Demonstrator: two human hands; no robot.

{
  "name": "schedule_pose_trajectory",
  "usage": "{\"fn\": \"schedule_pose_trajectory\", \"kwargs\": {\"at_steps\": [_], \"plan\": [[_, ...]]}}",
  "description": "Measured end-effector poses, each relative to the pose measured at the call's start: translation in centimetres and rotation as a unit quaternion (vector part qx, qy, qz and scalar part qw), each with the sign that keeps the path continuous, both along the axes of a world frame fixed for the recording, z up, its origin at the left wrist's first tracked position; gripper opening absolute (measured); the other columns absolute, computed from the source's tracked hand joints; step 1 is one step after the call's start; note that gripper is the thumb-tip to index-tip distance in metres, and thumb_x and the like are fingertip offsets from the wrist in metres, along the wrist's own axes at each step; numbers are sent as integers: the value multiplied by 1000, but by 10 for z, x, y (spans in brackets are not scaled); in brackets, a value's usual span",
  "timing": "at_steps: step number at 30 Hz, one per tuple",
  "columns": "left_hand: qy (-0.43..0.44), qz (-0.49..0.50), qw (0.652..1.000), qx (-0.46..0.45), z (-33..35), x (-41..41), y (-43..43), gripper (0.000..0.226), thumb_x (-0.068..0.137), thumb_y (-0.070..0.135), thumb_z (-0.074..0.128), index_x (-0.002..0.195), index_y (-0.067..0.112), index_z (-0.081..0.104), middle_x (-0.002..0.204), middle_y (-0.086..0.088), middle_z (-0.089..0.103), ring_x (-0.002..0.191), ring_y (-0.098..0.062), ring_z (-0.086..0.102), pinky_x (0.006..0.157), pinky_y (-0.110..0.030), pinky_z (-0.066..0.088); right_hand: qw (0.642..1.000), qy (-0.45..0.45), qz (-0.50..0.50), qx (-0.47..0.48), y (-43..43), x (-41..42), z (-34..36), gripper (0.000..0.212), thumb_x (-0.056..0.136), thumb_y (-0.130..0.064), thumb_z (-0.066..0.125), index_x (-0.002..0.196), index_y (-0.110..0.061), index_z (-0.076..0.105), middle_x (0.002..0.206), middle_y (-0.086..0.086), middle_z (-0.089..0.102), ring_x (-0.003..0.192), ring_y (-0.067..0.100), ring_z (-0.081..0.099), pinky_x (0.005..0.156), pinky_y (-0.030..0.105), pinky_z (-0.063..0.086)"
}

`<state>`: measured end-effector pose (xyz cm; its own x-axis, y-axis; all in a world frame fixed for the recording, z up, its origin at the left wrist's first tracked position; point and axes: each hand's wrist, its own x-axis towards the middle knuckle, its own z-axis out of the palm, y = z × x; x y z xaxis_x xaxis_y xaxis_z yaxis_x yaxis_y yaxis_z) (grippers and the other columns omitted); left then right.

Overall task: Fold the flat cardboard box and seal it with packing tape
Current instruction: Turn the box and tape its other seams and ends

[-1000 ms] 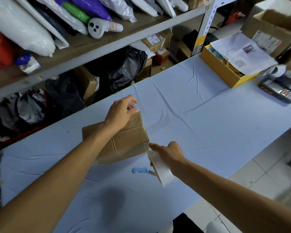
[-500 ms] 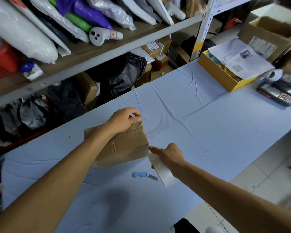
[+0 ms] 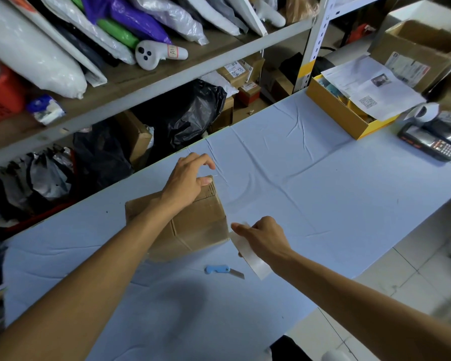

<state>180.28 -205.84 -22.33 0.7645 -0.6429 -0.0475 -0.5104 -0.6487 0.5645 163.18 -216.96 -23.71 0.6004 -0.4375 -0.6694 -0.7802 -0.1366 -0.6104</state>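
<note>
A small brown cardboard box (image 3: 198,225), folded up, sits on the light blue table (image 3: 323,204). My left hand (image 3: 188,181) rests on its far top edge, thumb pressed on the top and fingers curled over the far side. My right hand (image 3: 261,235) grips a roll of clear packing tape (image 3: 250,256) right beside the box's near right corner. A stretch of clear tape appears to run from the roll onto the box's right face. My left forearm hides part of the box top.
A blue utility knife (image 3: 220,270) with its blade out lies on the table just in front of the box. A yellow box (image 3: 341,113) with papers and a handheld scanner (image 3: 427,144) sit at the far right. Shelves with bags and parcels stand behind the table.
My left thumb has slid along the box's far top edge and the fingers have curled over it. My right hand with the tape roll stays at the near right corner.
</note>
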Motion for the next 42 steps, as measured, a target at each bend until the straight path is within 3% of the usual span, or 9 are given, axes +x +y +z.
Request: {"fn": "schedule_pose_trajectory", "kwargs": {"at_steps": [4,7,18,22,25,30,35,39,42], "plan": [[34,-104,994,27,1,5,2,20,93,8,54,92,20,69,102,6,57,98,-13,57,80,-25,44,1000,5,-5,28,-2,-3,0,54,83,-52,65,98,-1,60,84,13,72,59,21,72,75,40,60],[25,-139,988,69,5,11,8,16,92,33,57,98,24,68,105,12,54,98,-8,56,84,-30,48,999,2,-14,38,-4,-4,0,54,82,-52,67,98,0,60,81,13,73,58,21,73,75,44,60],[71,-146,965,208,14,-1,14,69,55,76,68,108,38,46,115,8,30,103,-15,48,83,-34,52,999,-17,-25,12,-10,0,0,49,79,-48,71,92,-1,62,62,9,72,65,27,73,76,47,59],[26,-140,975,169,10,-8,15,59,70,66,65,120,37,51,134,5,28,127,-18,26,95,-42,44,999,-16,-37,12,-12,0,1,48,83,-45,68,91,2,59,57,5,66,46,13,65,54,29,57],[-10,-203,974,102,10,-15,12,29,85,43,62,113,32,61,132,9,42,130,-11,25,100,-39,42,999,-22,-38,12,-14,2,3,45,88,-39,66,98,4,58,62,3,54,25,0,49,28,12,32],[46,-248,954,164,12,-18,17,50,74,58,68,115,35,52,120,15,42,123,-4,26,93,-27,39,998,-32,-42,21,-16,1,1,49,85,-42,68,95,6,63,61,8,69,40,11,60,44,20,45],[-32,-236,960,147,11,-21,20,55,64,53,75,110,37,49,115,15,42,113,-7,33,82,-26,42,997,-45,-54,32,-18,3,5,43,86,-35,68,94,7,61,57,5,55,24,2,48,27,11,30],[-54,-222,965,127,18,-5,10,50,64,43,75,108,37,52,112,15,43,115,-8,32,78,-25,39,995,-75,-62,25,-16,13,6,42,78,-43,71,69,-5,58,63,12,51,52,21,47,50,26,35],[-46,-215,967,132,18,9,6,49,66,36,76,109,38,54,114,16,41,119,-7,28,82,-25,37,990,-124,-54,52,-23,15,10,39,77,-38,74,79,0,67,71,14,65,62,23,60,58,29,42]]}}
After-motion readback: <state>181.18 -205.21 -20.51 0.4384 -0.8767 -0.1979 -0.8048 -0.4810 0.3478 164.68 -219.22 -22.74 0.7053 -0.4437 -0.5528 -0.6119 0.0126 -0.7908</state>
